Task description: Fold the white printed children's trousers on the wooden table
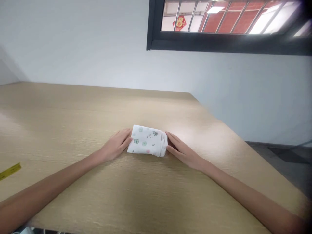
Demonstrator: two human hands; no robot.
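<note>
1. We find a white printed cloth at the centre of the frame, lying on a wood-grain table. Small green, pink and dark motifs mark its upper face.
2. We record the cloth as folded into a compact, roughly rectangular bundle. Its right end looks thicker and rounded. We see no loose flap spread out.
3. We note the left hand open and flat, its fingers touching the bundle's left end, not closed on it.
4. We note the right hand likewise open, touching the right end.
5. We observe a yellow marked strip at the table's left edge of frame.
6. Beyond, we note a white wall and, upper right, a dark-framed window.
</note>
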